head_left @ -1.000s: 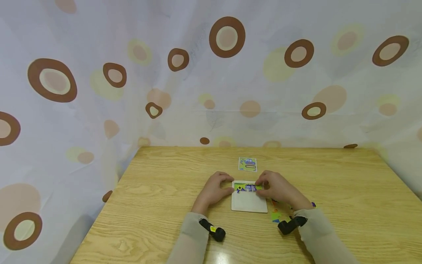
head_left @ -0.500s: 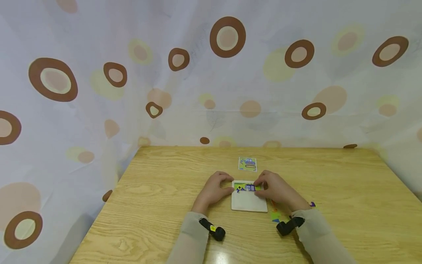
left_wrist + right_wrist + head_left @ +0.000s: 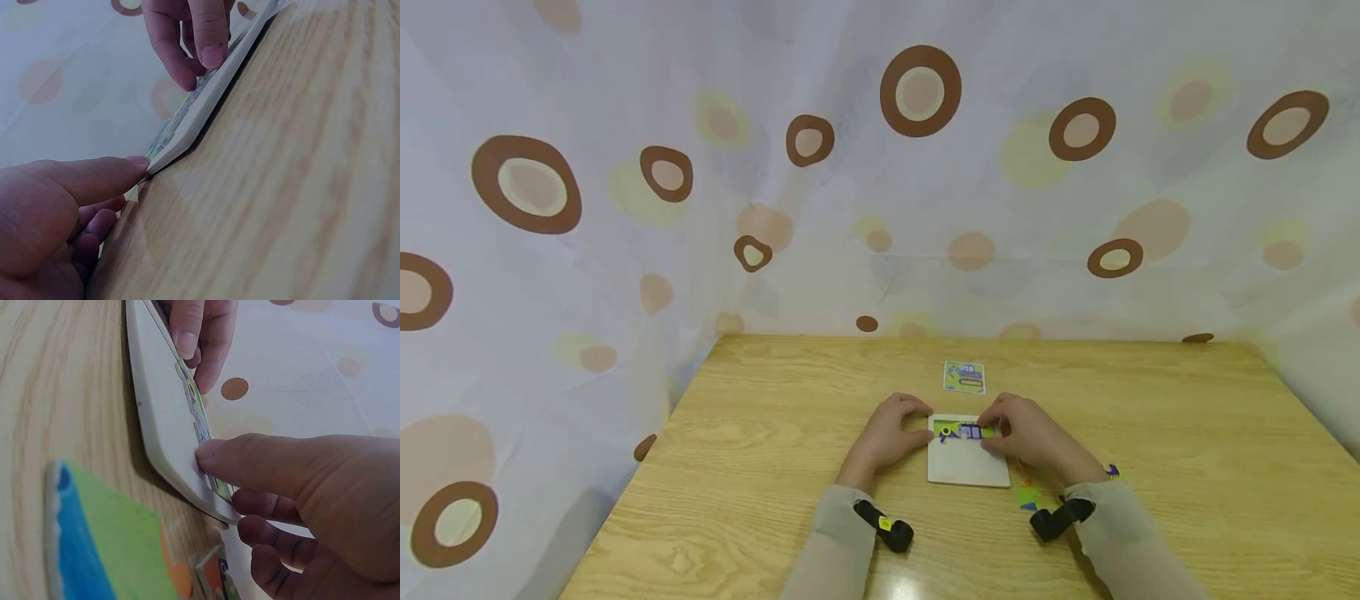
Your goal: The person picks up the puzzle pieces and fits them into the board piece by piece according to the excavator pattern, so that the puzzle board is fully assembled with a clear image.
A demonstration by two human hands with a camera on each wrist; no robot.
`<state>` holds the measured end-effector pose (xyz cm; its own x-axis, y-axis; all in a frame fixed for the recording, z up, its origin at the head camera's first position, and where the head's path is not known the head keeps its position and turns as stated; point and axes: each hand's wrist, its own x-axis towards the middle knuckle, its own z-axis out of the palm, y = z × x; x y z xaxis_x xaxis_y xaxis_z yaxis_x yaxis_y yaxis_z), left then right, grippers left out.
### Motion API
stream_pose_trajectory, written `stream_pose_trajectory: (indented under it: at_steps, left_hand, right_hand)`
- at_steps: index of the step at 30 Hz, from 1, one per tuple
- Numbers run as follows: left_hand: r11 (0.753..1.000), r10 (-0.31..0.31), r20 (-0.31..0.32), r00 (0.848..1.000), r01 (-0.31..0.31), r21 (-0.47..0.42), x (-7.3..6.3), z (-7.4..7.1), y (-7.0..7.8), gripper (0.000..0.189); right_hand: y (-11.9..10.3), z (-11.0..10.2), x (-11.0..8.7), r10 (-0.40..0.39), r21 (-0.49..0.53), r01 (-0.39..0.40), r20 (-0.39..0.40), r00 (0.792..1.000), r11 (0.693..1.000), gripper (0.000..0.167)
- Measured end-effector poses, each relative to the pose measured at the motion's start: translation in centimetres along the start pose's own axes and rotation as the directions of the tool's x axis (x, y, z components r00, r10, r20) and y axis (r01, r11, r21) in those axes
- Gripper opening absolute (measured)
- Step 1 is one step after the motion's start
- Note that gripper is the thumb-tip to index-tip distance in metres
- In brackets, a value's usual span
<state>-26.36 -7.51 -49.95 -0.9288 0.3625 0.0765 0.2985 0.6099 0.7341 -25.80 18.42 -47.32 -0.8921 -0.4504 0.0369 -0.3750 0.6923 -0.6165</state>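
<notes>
A white puzzle board lies on the table. Joined jigsaw pieces in green, purple and yellow fill a strip along its far side. My left hand holds the board's far left corner between thumb and fingers; its thumb touches the edge in the left wrist view. At the right end of the strip, my right hand pinches a puzzle piece, the thumb lying on top and the other fingers curled at the far side. That hand covers part of the piece.
A picture card of a digger lies beyond the board. Loose puzzle pieces are beside the right wrist, partly hidden by it; a green and blue one looms close in the right wrist view. A patterned cloth hangs behind the wooden table.
My right hand has shifted slightly left along the strip with the piece, uncovering more of a loose piece by the wrist. My left hand stays at the board's corner.
</notes>
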Motion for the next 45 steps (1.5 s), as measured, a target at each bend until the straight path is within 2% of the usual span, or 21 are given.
stream_pose_trajectory:
  at_steps: [6, 15, 22, 28, 37, 45]
  left_hand:
    - [1.0, 0.003, -0.004, 1.0, -0.003, -0.003, -0.1, 0.0, 0.1, 0.032]
    - [1.0, 0.007, -0.004, 1.0, -0.007, 0.009, 0.0, 0.2, 0.0, 0.033]
    - [1.0, 0.008, -0.005, 1.0, -0.008, -0.008, 0.0, 0.2, 0.2, 0.033]
    - [1.0, 0.015, -0.009, 1.0, -0.015, 0.008, 0.0, 0.1, 0.1, 0.033]
    - [1.0, 0.004, 0.004, 1.0, -0.004, -0.012, -0.5, 0.3, 0.0, 0.033]
    - [1.0, 0.019, -0.008, 1.0, -0.019, 0.0, -0.1, 0.2, -0.1, 0.032]
  right_hand:
    - [-0.1, -0.3, -0.1, -0.014, -0.007, 0.014, -0.023, 1.0, 1.0, 0.022]
    - [0.1, -1.6, -1.2, -0.078, 0.024, 0.081, -0.118, 0.99, 0.996, 0.016]
    - [0.1, -3.3, -2.4, -0.055, 0.041, 0.061, -0.143, 0.988, 0.997, 0.021]
    - [0.5, -4.5, -3.3, -0.06, 0.017, 0.064, -0.166, 0.984, 0.998, 0.022]
    - [0.8, -4.8, -4.7, -0.051, -0.031, 0.047, -0.146, 0.988, 0.998, 0.024]
    - [1.1, -5.3, -5.2, -0.043, -0.043, 0.038, -0.123, 0.992, 0.998, 0.026]
